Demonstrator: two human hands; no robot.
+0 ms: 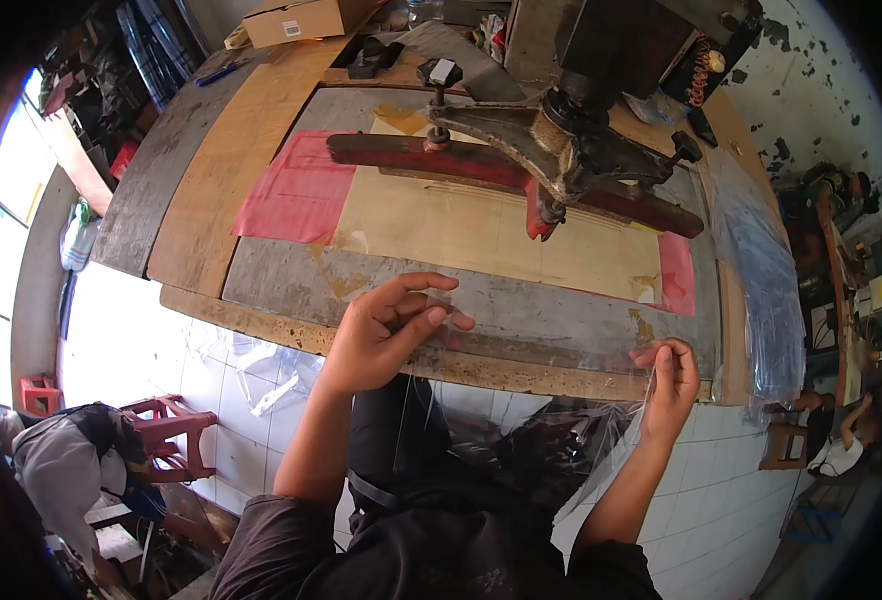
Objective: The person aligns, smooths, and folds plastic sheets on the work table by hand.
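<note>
A clear plastic sheet hangs from the table's front edge down over my lap, its outline hard to follow against the dark clothing. My right hand is closed on the sheet's right corner, where creases gather. At its left side my left hand pinches the film between thumb and fingers, with the index finger raised. Beyond both hands lies a cream board with red tape at its ends. Above the board stands a press head with a long dark red bar, apart from my hands.
A stack of clear plastic sheets lies along the table's right side. A cardboard box sits at the back left. Loose plastic is below the left table edge, near a red stool. Other people sit at both sides.
</note>
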